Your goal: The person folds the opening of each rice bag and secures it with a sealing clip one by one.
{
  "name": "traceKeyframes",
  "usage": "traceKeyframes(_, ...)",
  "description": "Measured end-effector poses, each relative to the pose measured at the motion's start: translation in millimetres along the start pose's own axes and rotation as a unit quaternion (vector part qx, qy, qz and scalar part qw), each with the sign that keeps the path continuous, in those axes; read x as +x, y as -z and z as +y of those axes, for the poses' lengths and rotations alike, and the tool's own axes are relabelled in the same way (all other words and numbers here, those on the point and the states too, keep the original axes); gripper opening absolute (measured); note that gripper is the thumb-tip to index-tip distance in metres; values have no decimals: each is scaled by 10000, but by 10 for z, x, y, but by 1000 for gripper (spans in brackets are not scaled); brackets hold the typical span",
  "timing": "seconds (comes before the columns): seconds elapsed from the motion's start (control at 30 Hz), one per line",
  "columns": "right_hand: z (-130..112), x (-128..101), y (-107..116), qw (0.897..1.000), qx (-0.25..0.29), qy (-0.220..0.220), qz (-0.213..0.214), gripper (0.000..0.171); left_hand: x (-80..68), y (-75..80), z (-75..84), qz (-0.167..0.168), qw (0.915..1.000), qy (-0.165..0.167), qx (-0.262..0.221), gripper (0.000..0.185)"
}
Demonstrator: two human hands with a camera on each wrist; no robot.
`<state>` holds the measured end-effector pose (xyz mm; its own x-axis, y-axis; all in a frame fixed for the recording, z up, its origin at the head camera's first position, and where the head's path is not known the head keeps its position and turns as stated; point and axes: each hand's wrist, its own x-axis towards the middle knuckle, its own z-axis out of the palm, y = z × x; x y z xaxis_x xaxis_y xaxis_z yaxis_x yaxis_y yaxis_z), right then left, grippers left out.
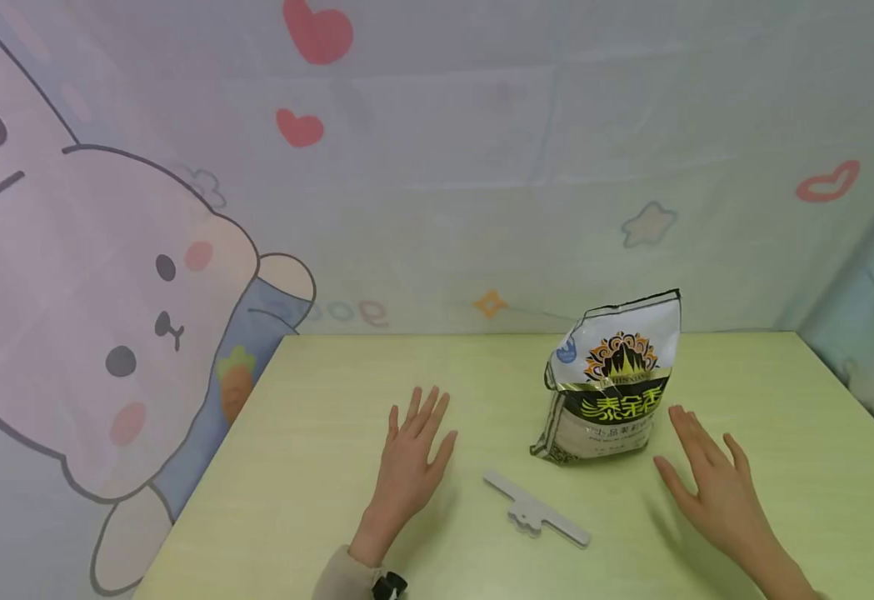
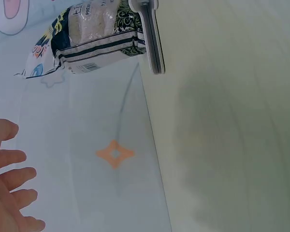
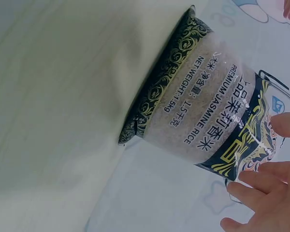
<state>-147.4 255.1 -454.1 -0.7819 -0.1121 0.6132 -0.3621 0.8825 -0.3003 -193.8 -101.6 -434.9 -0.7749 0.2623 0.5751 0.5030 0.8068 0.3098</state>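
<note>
Head view: my left hand [image 1: 410,467] is hovering over the tabletop [image 1: 332,408] with fingers straight and slightly spread, holding nothing. My right hand [image 1: 721,492] is doing the same, fingers extended, thumb apart, also holding nothing. The rice bag [image 1: 616,392] is standing between my hands, just beside the right fingertips; whether they're touching it, I can't tell. Its long axis is running roughly upright, top leaning toward my right-hand side, printed front facing me. The clip [image 1: 536,510] is lying between my hands, nearer the left, its bar slanting from the left thumb's side toward me and rightward, tab pointing my way. I'm judging this as a no-grip stage; taking either thing would be calling for curling fingers around it.

Left wrist view: my fingers are showing at the edge, gripping nothing; the bag's top is pointing that way.

Right wrist view: my fingers are overlapping the bag's upper part, not curling round it; its clear window is showing grains.
</note>
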Motion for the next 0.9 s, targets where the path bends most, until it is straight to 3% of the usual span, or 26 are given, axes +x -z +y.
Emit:
traceKeyframes(0.2, -19, 51, 13, 9993, 180, 101, 312, 60, 53, -13, 48, 106, 9993, -43, -343, 47)
traceKeyframes(0.5, -56, 89, 27, 9985, 372, 82, 384, 59, 98, -60, 111, 370, 9972, -264, -591, 45)
traceKeyframes(0.9, -101, 226, 32, 9939, 669, 319, 819, 51, 228, -112, 194, 888, 9872, -504, -1223, 37)
